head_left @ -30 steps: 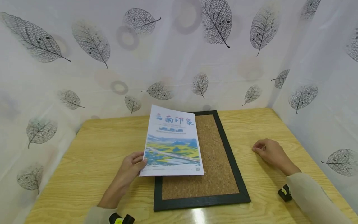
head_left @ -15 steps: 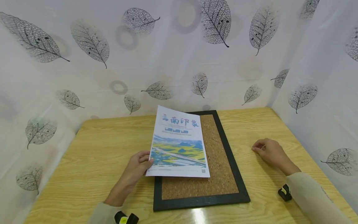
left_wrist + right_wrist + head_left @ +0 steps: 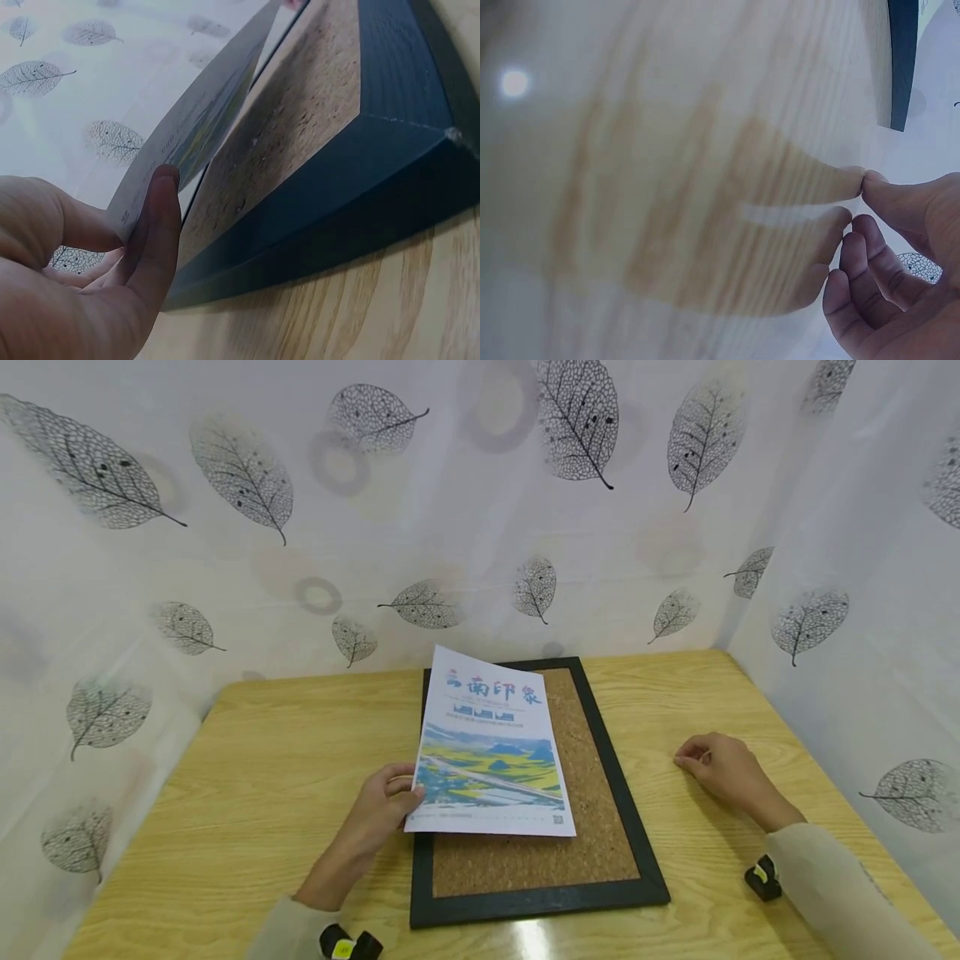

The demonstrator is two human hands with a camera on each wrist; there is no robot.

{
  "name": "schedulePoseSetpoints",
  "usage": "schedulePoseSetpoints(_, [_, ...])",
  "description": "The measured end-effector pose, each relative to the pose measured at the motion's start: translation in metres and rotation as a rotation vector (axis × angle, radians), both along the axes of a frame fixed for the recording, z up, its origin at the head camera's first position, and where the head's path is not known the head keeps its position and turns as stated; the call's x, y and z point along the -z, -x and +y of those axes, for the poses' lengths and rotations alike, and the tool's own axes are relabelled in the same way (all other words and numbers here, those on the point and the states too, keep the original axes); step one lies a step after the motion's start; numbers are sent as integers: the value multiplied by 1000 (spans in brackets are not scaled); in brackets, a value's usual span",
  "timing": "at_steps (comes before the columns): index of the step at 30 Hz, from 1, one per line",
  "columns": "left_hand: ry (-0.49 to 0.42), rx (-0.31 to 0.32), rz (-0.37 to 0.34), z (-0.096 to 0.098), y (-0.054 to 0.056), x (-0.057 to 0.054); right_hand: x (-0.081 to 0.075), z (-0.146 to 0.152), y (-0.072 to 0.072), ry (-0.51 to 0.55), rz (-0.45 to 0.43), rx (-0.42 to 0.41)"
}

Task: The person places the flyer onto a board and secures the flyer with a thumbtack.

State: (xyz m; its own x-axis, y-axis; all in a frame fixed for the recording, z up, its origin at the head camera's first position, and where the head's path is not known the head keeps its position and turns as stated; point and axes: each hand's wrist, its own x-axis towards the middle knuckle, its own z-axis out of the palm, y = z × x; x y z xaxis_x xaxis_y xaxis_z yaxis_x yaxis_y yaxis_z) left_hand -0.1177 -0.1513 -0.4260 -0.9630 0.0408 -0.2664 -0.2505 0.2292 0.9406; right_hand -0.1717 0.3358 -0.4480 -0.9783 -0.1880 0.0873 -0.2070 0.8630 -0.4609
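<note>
Behind and above your grip, a leaf-printed curtain (image 3: 465, 527) closes off the far side. Beneath it spreads the wooden table (image 3: 285, 752), on which the cork board (image 3: 592, 835) lies flat, just right of your pinching fingers. Its raised black frame (image 3: 540, 902) runs around the cork, the near bar passing below and to the right of the grip.

The poster (image 3: 491, 747) extends up and right from your grip, over the left part of the board. Your left hand (image 3: 378, 814) pinches it at the lower left edge, thumb on the printed face, fingers behind. The left wrist view shows the sheet tilted and bowed, with a gap between it and the cork; whether its far edge touches anything cannot be told.

Your right hand (image 3: 731, 772) rests well to the right of the grip, at the table surface, beyond the board; its fingers curl loosely and appear to hold nothing.

The step in hand seems to be positioning the poster over the board. The next move likely calls for squaring its edges with the frame and lowering it. The raised rim could catch the paper, and the sheet hides much of the left bar from you.
</note>
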Motion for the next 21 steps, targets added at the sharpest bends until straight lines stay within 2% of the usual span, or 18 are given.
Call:
schedulePoseSetpoints(14, [26, 9, -6, 13, -2, 2, 1, 0, 1, -11, 6, 1])
schedulePoseSetpoints(21, [19, 33, 16, 18, -5, 2, 0, 0, 2, -13, 1, 7])
